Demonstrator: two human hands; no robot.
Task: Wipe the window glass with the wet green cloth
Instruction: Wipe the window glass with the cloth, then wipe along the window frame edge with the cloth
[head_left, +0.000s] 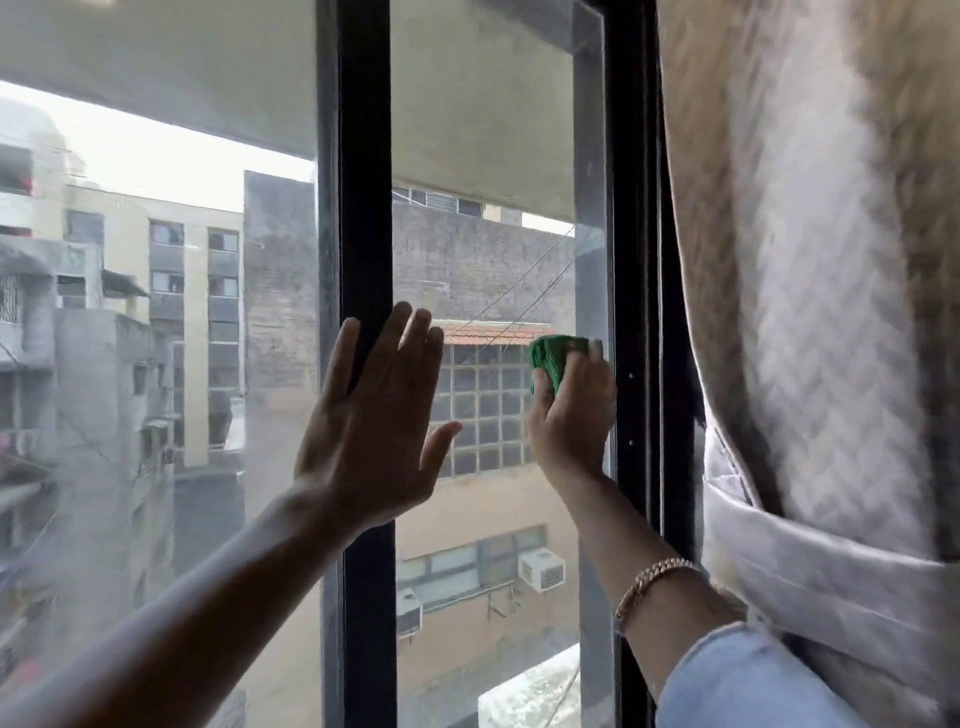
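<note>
The window glass (493, 130) is a tall pane between two black frame bars. My right hand (571, 410) presses a bunched green cloth (553, 361) flat against the pane's right side, close to the right frame bar. A gold bracelet sits on that wrist, above a light blue sleeve. My left hand (369, 431) is spread flat, fingers apart, against the black middle bar (363, 156) and the pane's left side, holding nothing.
A second, hazier pane (156, 312) lies left of the middle bar. The black right frame (634, 208) borders a pale patterned curtain (810, 260), tied back with a band (810, 561), which hangs close to my right arm. Buildings show outside.
</note>
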